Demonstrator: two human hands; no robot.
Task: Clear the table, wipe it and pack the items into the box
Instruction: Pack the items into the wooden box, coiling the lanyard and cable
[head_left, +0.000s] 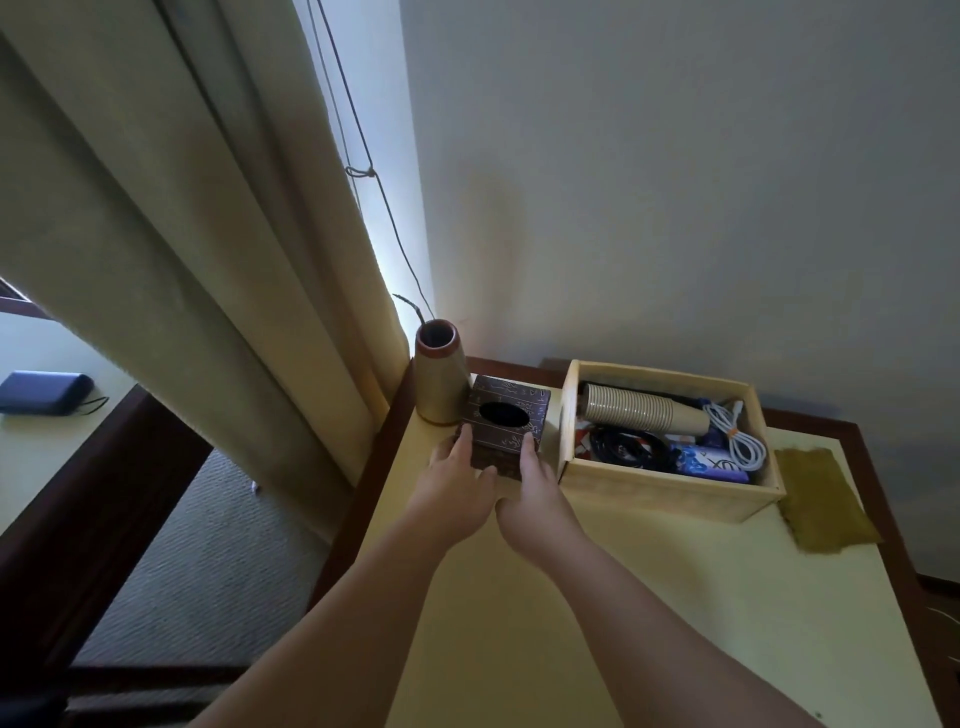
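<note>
Both hands grip the dark carved tissue holder on the smooth yellow table: left hand and right hand, fingers curled round its sides. Beyond stands a tapered vase. Right, the pale wooden box holds ribbed stacked cups and a white cable; beside it lies an olive cloth.

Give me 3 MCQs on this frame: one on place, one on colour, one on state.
1. Where is the olive cloth?
A. inside the wooden box
B. on the table, right of the wooden box
C. under the vase

2. What colour is the cable in the box?
A. white
B. red
C. green

3. What are the hands doing?
A. hanging idle
B. wiping the table
C. both holding the dark tissue box

Key: B, the cloth lies flat past the box's right end; A, a white coil; C, left hand and right hand clasp its sides.
</note>
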